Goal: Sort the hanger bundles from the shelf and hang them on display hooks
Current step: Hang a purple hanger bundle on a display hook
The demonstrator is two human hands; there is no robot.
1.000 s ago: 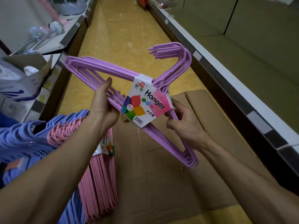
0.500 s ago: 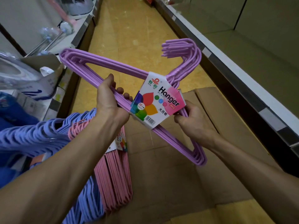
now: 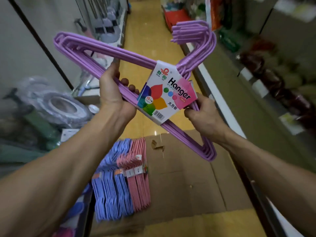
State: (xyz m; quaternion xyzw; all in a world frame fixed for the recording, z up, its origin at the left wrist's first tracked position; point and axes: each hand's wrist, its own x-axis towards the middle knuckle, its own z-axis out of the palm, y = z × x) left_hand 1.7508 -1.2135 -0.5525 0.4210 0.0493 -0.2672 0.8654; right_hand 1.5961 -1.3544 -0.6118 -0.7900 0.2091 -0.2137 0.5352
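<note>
Gripping purple hanger bundle (image 3: 119, 53) mid-air over aisle: left hand (image 3: 113, 94) curled round lower bar, right hand (image 3: 203, 115) pinching beside label (image 3: 168, 94). Below, blue bundles (image 3: 109, 190) and pink bundles (image 3: 138, 182) lying on flattened cardboard (image 3: 188, 177).

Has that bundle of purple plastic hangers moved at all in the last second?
Yes. The purple hanger bundle has been lifted: earlier it overlapped the flattened cardboard on the floor, and now only its lowest corner does, with both hands gripping it.

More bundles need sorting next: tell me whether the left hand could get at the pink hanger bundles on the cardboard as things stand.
Probably not yet: the left hand grips the purple hanger bundle, as does the right hand. The pink hanger bundles lie uncovered below, so freeing it should suffice.
</note>
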